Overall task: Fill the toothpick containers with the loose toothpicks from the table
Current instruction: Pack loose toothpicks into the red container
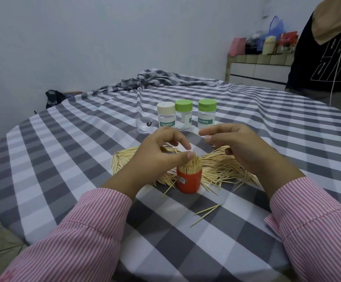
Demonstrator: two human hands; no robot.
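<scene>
**Orange container full, hands above the toothpick pile**

On the left of the group at the back stands a clear lid (pixel 144 125), low and open, on the checked tablecloth (pixel 63 159). Just beside it are three clear containers in a row: one with a cream cap (pixel 166 117), then one with a green cap (pixel 183 115), then a second green-capped container (pixel 207 113). All three are upright and closed.

Nearer to the person, the left hand (pixel 157 153) is over the orange container (pixel 189 180). Its thumb and fingers are curled and touch the tips of the toothpicks that stand packed in this container; whether it pinches them I cannot tell for sure. The container is upright, in the middle of the loose toothpicks (pixel 222 167), which lie in a wide pile on both sides of it.

The right hand (pixel 242 147) hovers above the right part of the pile, fingers relaxed and a little bent, holding nothing. A few single toothpicks (pixel 207 210) lie apart, near the right sleeve (pixel 316 220).
</scene>
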